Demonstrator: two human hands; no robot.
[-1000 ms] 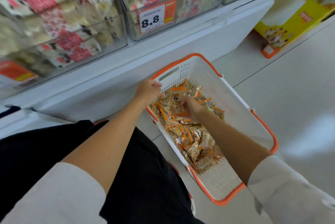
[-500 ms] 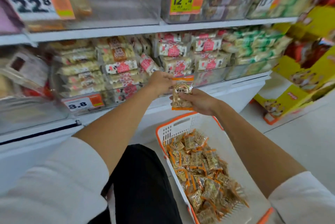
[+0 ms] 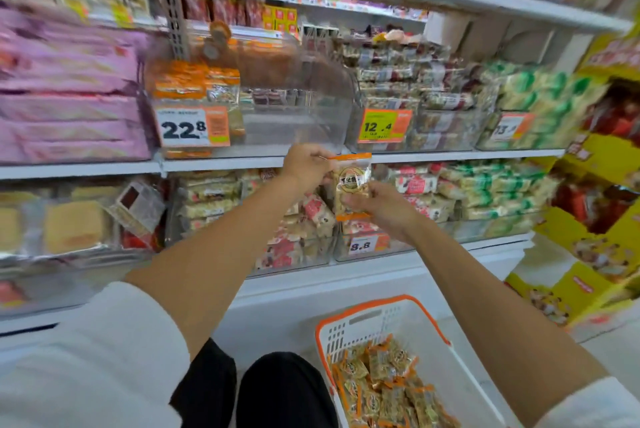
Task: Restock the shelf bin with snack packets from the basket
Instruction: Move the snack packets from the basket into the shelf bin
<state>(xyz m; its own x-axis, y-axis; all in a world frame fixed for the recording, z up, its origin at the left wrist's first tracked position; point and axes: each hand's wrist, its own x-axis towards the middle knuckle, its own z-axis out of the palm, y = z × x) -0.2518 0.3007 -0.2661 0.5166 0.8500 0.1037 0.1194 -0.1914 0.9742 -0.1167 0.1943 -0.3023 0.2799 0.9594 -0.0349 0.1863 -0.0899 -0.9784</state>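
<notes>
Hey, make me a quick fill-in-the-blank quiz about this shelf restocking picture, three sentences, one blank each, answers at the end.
1. The left hand pinches the clear, orange-edged snack packet at its ____ end, while the right hand holds its lower part.
2. The white plastic basket has a rim coloured ____.
3. The white price tag on the nearly empty clear plastic shelf bin reads ____.

Missing words: top; orange; 22.8
</notes>
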